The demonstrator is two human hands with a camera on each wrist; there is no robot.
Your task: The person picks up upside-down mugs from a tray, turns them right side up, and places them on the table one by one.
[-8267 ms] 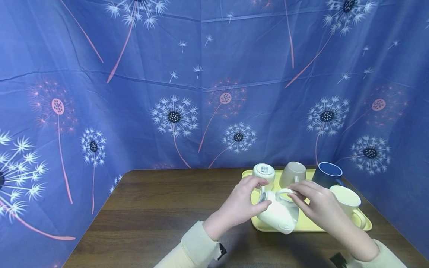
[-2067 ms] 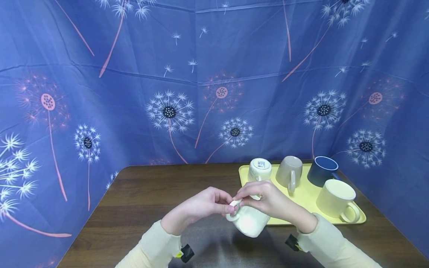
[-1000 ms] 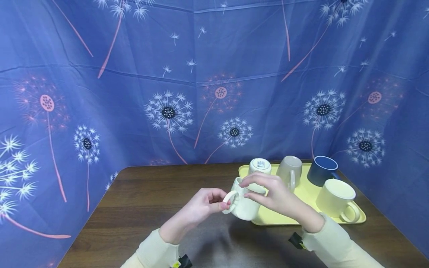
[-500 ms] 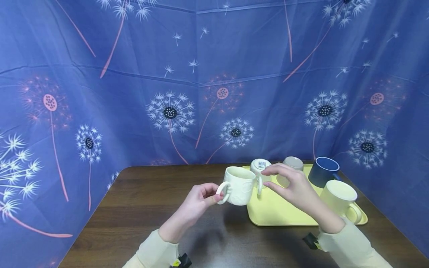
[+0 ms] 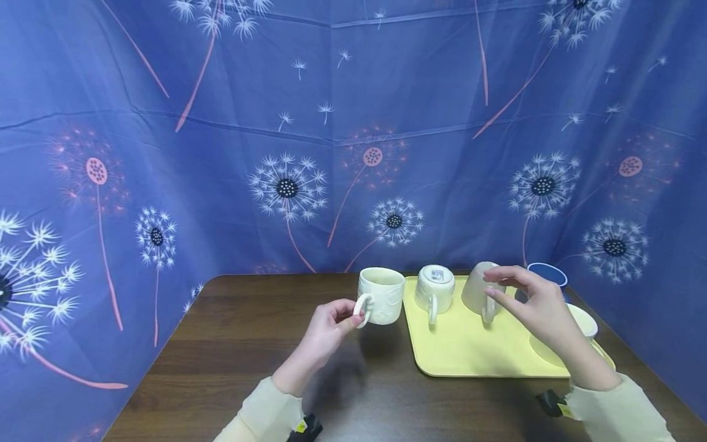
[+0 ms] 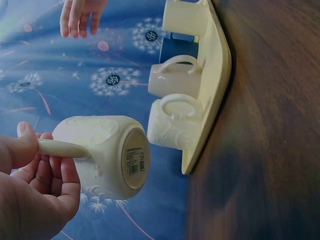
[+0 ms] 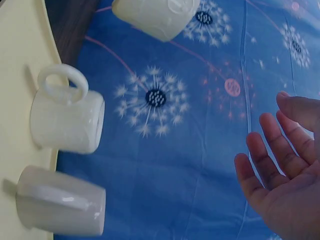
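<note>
My left hand pinches the handle of a white embossed mug, held upright over the table just left of the tray. Its base, with a printed label, faces the left wrist view, where the same mug hangs from thumb and fingers. My right hand holds nothing; its fingers are loosely bent in the air above the right part of the yellow tray. Behind it in the head view, a grey mug stands upside down. Another white mug, also upside down, sits at the tray's back left corner.
A dark blue mug and a cream mug stand on the tray's right side, partly hidden by the right hand. Brown wooden table extends left of the tray. A blue dandelion-print cloth hangs behind.
Earlier both hands held the tilted white mug by the tray's front. The right hand has let go and moved right; the left hand has turned the mug upright and carried it left and farther back.
</note>
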